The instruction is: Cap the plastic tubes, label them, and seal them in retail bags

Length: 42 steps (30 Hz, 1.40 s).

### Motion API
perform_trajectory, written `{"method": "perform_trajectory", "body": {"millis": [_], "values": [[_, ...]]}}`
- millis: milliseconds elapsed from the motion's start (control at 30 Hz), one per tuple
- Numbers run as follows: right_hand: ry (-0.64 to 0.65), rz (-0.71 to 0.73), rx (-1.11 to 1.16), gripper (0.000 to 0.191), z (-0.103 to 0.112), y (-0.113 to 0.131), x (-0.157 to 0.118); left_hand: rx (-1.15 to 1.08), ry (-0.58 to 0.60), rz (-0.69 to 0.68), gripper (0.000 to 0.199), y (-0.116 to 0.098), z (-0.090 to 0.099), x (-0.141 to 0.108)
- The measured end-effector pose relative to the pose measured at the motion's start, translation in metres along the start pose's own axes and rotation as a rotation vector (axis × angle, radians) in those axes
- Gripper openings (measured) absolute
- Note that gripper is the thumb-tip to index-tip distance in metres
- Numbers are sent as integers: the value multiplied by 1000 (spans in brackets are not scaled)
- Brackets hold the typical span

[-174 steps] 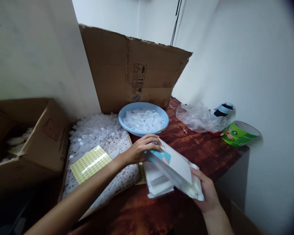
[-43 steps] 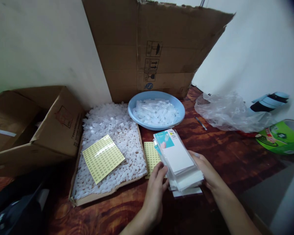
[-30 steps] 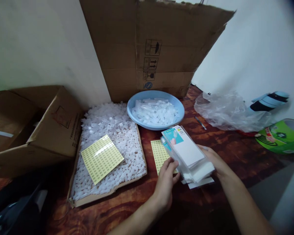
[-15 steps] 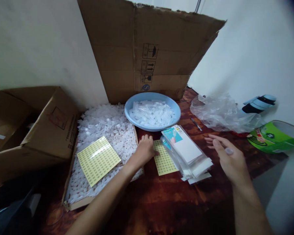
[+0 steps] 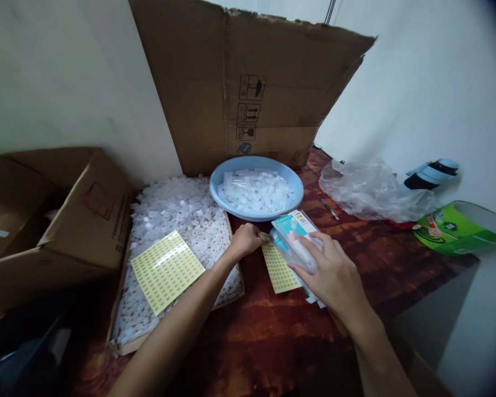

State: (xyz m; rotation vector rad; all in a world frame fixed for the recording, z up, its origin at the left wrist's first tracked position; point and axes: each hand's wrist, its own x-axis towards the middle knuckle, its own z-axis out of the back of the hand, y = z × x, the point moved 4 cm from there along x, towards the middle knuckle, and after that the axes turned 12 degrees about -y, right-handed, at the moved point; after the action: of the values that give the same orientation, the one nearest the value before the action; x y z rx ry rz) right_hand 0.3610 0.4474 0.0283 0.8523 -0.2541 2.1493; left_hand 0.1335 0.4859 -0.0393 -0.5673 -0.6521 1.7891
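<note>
Grip of right hand [image 5: 334,275] around whitish tube [image 5: 307,258] over packets [image 5: 287,225], left hand [image 5: 246,241] tight on sticker sheet [image 5: 278,271]

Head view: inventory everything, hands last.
Walls: several, white, behind
Cords: several, black, top
Table: one, reddish brown, beneath
Cardboard panel: one, brown, back
Carton: one, brown, left
Tray: one, brown, left of centre
Small pieces: many, white, in tray and basin
Sheets: two, yellow, one on pieces, one on table
Basin: at least one, blue, centre
Packets: several, teal and white, under right hand
Pen: one, dark, right of basin
Plastic bag: one, clear, right
Rolled object: one, blue and black, beside bag
Tub: one, green, right
Dark item: unclear, black, lower left
Left hand: one, bare, at table sheet
Right hand: one, bare, over packets
</note>
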Motion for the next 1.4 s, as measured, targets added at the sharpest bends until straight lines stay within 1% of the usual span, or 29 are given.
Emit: {"method": "perform_trajectory", "body": {"millis": [100, 200, 300, 367, 433, 467, 500, 600, 667, 733, 800, 867, 933, 1000, 1100, 1167, 1267, 1333, 1367, 1400], "values": [[73, 16, -98, 59, -8, -4, -1, -79, -24, 6, 21, -13, 11, -5], [80, -3, -112, 59, -9, -4, -1, -130, -54, -17, 20, -17, 37, -15], [64, -22, -112, 55, -8, -2, 0, -139, -77, -42, 24, -5, 64, -28], [55, -24, -107, 53, -8, -2, 0, -70, -105, -81, 27, 8, 74, -34], [58, -18, -108, 53, -8, -2, 0, 8, -155, -128, 20, 21, 73, -37], [63, -15, -113, 54, -9, -2, -1, 32, -181, -146, 13, 26, 69, -38], [70, -11, -119, 56, -9, -2, -1, 37, -202, -155, 12, 30, 63, -38], [83, -6, -114, 55, -9, -3, -1, 7, -226, -170, 28, 38, 45, -41], [77, -21, -92, 50, -7, -3, 0, -34, -238, -166, 30, 40, 41, -45], [48, -45, -61, 42, -4, -2, 2, -90, -258, -157, 30, 43, 44, -51], [-1, -64, -19, 36, 0, 3, 4, -151, -274, -139, 30, 48, 54, -58], [-67, -90, 55, 31, 3, 14, 7, -200, -280, -118, 31, 56, 64, -64], [-111, -131, 190, 27, 2, 30, 10, -270, -264, -90, 33, 65, 73, -70], [-101, -179, 346, 26, -5, 47, 12, -393, -226, -40, 36, 73, 81, -77], [-18, -300, 497, 34, -27, 69, 14, -532, -171, 30, 41, 80, 93, -90], [48, -446, 603, 40, -46, 78, 14, -531, -156, 30, 42, 81, 103, -100], [210, -670, 935, 43, -78, 92, 13, -507, -126, -11, 43, 83, 117, -111], [318, -768, 1145, 40, -96, 102, 12, -456, -102, -50, 44, 85, 127, -113], [345, -798, 1204, 39, -101, 105, 13, -414, -99, -67, 45, 87, 133, -113], [344, -814, 1226, 38, -104, 105, 14, -369, -104, -83, 46, 89, 140, -113]]}}
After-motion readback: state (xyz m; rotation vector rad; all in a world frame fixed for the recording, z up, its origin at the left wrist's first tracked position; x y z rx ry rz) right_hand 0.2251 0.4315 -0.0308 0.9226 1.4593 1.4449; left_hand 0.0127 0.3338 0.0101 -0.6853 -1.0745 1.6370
